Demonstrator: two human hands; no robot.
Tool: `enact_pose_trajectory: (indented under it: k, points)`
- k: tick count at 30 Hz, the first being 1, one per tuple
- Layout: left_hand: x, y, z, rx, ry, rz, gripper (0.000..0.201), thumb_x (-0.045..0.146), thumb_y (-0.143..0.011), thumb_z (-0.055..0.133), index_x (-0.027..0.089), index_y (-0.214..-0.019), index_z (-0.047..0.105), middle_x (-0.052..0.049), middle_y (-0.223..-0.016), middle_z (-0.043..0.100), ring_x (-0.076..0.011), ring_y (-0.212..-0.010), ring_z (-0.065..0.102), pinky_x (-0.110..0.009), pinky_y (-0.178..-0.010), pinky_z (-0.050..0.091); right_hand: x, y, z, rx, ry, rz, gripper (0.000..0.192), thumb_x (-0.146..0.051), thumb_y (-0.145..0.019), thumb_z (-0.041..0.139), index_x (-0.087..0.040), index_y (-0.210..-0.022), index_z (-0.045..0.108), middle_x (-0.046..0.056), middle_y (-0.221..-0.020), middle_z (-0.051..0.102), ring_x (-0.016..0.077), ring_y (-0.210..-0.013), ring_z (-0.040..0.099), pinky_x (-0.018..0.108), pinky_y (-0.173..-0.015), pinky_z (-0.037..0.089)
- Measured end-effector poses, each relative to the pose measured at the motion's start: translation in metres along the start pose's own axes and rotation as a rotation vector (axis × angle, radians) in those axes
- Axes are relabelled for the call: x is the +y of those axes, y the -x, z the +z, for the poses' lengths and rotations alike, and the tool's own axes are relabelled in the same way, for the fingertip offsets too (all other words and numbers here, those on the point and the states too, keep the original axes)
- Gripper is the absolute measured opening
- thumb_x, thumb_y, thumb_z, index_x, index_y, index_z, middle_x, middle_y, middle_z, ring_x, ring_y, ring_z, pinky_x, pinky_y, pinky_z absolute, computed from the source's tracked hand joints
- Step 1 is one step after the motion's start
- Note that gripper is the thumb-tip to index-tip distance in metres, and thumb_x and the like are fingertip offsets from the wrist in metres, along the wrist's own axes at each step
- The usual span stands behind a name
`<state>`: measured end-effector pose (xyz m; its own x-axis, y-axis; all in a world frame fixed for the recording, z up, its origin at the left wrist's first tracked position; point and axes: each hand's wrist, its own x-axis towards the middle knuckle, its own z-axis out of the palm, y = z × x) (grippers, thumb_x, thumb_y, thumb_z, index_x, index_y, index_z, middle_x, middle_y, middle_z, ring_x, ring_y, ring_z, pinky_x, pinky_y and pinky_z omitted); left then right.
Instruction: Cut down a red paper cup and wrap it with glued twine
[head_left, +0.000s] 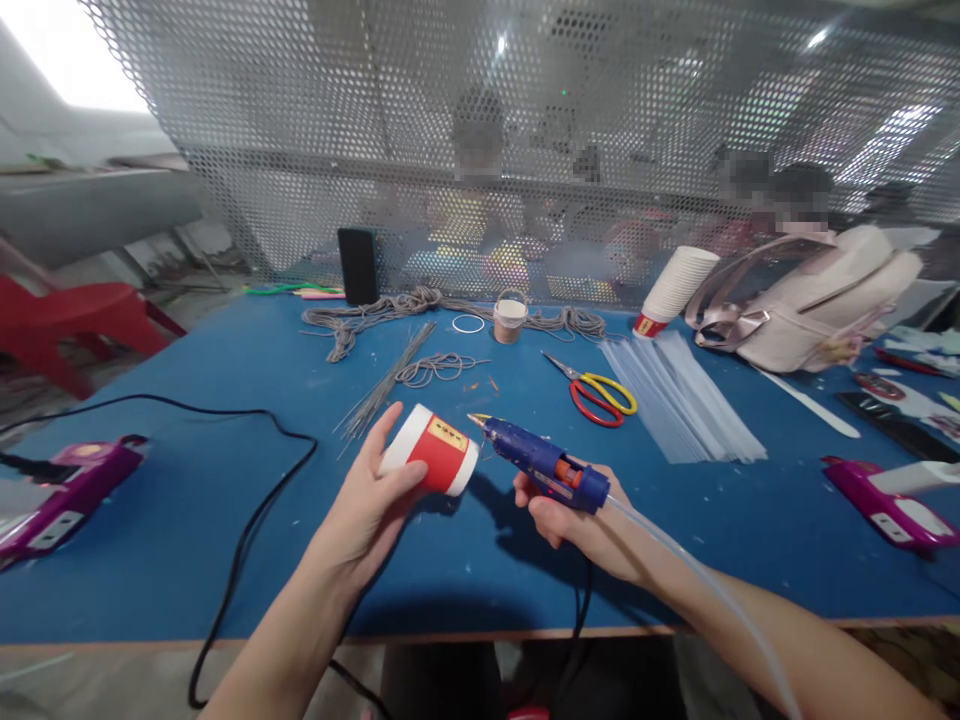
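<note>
My left hand (381,492) grips a red and white paper cup (444,458) with a gold label, tilted on its side above the table. My right hand (564,512) is wrapped round a blue hot glue gun (534,455), its nozzle pointing left, close to the cup's end. A clear glue stick (694,572) trails from the back of the gun over my right forearm. Beyond my hands lie scissors (596,392) with one red and one yellow handle, a bundle of thin wires (386,385) and a loose coil of grey cord (435,368).
At the back of the blue table (172,510) stand a phone (358,266), a small brown bucket (511,318), grey cords and stacked paper cups (679,285). Clear strips (682,400) and a pale backpack (810,295) are at right. Purple power strips (71,500) flank both sides; a black cable (259,500) crosses the left.
</note>
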<state>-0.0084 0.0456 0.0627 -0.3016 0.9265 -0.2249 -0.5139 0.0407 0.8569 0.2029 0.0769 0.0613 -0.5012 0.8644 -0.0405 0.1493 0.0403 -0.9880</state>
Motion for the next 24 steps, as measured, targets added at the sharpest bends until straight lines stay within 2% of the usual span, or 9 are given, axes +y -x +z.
enact_pose_trajectory:
  k: [4, 7, 9, 14, 20, 24]
  points:
    - [0.0, -0.003, -0.003, -0.065, 0.038, -0.066, 0.061, 0.018, -0.065, 0.077, 0.021, -0.122, 0.057, -0.007, -0.111, 0.069, -0.0227, -0.096, 0.066, -0.03, -0.08, 0.054, -0.006, -0.002, 0.002, -0.021, 0.031, 0.003, 0.028, -0.043, -0.076, 0.061, -0.017, -0.087, 0.063, 0.003, -0.072, 0.06, 0.0092, -0.047, 0.049, 0.025, -0.048, 0.044]
    - [0.0, -0.005, -0.005, -0.168, 0.063, -0.14, 0.048, 0.022, -0.071, 0.073, 0.019, -0.117, 0.062, -0.009, -0.109, 0.071, -0.0261, -0.099, 0.065, -0.033, -0.08, 0.055, -0.01, -0.001, 0.004, -0.04, 0.022, -0.009, 0.027, -0.044, -0.074, 0.062, -0.018, -0.084, 0.061, 0.002, -0.071, 0.059, 0.0098, -0.047, 0.048, 0.025, -0.047, 0.043]
    - [-0.001, -0.006, -0.005, -0.197, 0.073, -0.181, 0.045, 0.024, -0.072, 0.073, 0.017, -0.115, 0.063, -0.009, -0.103, 0.073, -0.0266, -0.094, 0.067, -0.034, -0.08, 0.054, -0.011, 0.001, 0.005, -0.042, 0.012, -0.015, 0.026, -0.044, -0.073, 0.062, -0.019, -0.083, 0.061, 0.003, -0.071, 0.059, 0.0103, -0.047, 0.048, 0.026, -0.047, 0.043]
    - [-0.002, -0.006, -0.005, -0.185, 0.07, -0.24, 0.044, 0.023, -0.07, 0.074, 0.011, -0.111, 0.066, -0.01, -0.09, 0.075, -0.0248, -0.079, 0.07, -0.036, -0.079, 0.055, -0.004, 0.001, 0.004, -0.042, -0.026, -0.006, 0.028, -0.045, -0.075, 0.061, -0.019, -0.087, 0.062, 0.003, -0.071, 0.059, 0.0101, -0.045, 0.047, 0.026, -0.046, 0.042]
    - [-0.003, -0.004, -0.005, -0.259, 0.082, -0.294, 0.037, 0.024, -0.073, 0.071, 0.014, -0.109, 0.068, -0.01, -0.091, 0.075, -0.0274, -0.09, 0.069, -0.037, -0.081, 0.054, -0.002, 0.0, 0.005, -0.063, -0.031, -0.019, 0.032, -0.047, -0.076, 0.063, -0.017, -0.086, 0.061, 0.001, -0.065, 0.055, 0.0093, -0.045, 0.046, 0.025, -0.046, 0.04]
    - [-0.003, -0.003, -0.005, -0.284, 0.014, -0.273, 0.038, 0.025, -0.072, 0.073, 0.016, -0.109, 0.068, -0.01, -0.094, 0.075, -0.0271, -0.091, 0.069, -0.035, -0.079, 0.055, -0.001, 0.0, 0.005, -0.08, -0.015, -0.025, 0.031, -0.047, -0.077, 0.063, -0.018, -0.087, 0.061, 0.0, -0.066, 0.056, 0.0096, -0.046, 0.047, 0.025, -0.047, 0.041]
